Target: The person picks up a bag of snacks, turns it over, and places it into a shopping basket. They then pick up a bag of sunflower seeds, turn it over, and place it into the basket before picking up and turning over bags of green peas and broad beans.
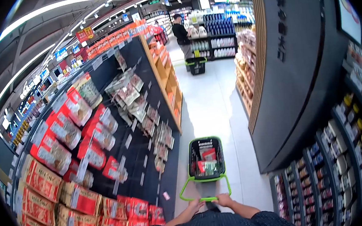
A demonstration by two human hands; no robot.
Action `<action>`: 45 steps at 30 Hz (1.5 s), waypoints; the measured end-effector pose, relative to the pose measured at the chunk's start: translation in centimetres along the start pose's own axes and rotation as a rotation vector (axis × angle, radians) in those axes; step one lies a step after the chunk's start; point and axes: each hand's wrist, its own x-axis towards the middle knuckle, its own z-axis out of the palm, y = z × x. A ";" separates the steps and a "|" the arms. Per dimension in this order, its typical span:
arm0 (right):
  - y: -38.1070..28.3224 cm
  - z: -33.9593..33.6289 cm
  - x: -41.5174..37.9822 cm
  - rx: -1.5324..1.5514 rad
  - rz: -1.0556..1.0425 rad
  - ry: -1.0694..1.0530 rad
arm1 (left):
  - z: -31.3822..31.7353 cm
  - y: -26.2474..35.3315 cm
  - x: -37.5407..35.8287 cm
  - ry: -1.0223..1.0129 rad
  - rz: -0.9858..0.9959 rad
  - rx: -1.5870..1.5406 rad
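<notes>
Low in the view, a black shopping basket (196,158) with a green rim stands on the floor ahead of me. Its green handle (208,199) reaches back towards my body. My left hand (194,205) is closed on the left part of the handle's bar, and my right hand (224,200) is closed on the right part. Inside the basket lie a red packet (209,154) and a green-and-white packet (211,167), with some red packaging beside them.
Shelving with hanging red packets (94,149) lines my left. A grey pillar (283,62) and shelves of jars (333,156) stand on the right. Further up the aisle floor (209,98), a person (180,32) stands near another black basket (197,66) by a bottle display (220,27).
</notes>
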 end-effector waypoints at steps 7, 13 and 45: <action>2.8 -6.9 13.5 -0.007 0.047 0.066 | 6.7 11.7 9.0 0.030 0.015 0.029; 3.6 -9.5 19.3 0.018 0.055 0.050 | 8.8 16.2 13.5 0.047 -0.012 -0.005; -2.9 -23.0 65.4 0.292 -0.171 0.024 | 14.4 57.0 36.8 0.402 0.506 0.009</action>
